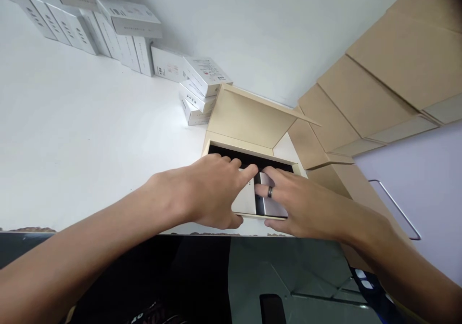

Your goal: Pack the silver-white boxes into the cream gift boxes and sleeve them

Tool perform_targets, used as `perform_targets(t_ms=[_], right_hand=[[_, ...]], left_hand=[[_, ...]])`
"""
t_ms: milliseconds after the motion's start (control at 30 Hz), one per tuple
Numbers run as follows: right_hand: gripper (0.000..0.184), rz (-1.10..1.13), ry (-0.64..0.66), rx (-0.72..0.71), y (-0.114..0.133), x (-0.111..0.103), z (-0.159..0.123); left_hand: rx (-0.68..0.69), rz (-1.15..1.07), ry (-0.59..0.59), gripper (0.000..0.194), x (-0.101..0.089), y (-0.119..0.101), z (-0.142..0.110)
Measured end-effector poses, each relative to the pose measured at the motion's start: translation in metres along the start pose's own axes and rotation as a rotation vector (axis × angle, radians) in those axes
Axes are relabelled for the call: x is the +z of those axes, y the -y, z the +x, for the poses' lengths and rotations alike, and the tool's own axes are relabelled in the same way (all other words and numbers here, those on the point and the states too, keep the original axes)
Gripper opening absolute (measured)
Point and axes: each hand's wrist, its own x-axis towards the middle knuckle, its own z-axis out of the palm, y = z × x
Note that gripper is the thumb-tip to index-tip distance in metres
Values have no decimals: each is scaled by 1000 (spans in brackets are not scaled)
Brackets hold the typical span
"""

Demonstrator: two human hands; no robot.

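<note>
White table (72, 136), open gold box (249, 122)

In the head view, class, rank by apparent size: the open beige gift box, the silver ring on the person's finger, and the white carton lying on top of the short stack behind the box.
1. Open beige gift box
2. White carton, though it lies farther away, so its true size is unsure
3. Silver ring

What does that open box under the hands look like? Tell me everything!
The open box looks like tan cardboard. It sits near the front edge of the white table, its hinged lid raised and leaning back toward the wall. The inside is black and holds flat pale and silvery pieces. The left hand and the right hand, wearing a dark ring, rest flat on those pieces.
</note>
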Motion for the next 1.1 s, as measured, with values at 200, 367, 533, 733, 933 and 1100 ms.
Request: perform_targets(t_ms=[200, 367, 533, 733, 933, 1100], right_hand=[[34, 17, 1, -17, 1, 2, -3], [31, 36, -28, -22, 0, 6, -2], [28, 52, -26, -40, 0, 8, -3], [28, 61, -5, -21, 0, 7, -2], [32, 64, 0, -5, 1, 6, -2], [31, 81, -10, -7, 0, 8, -4]], left_hand=[[10, -7, -83, 75, 12, 5, 0], [46, -10, -108, 74, 15, 6, 0], [36, -12, -135, 69, 16, 6, -1], [44, -5, -134, 68, 16, 6, -1], [57, -31, -149, 64, 17, 7, -2], [59, -33, -163, 61, 18, 6, -2]])
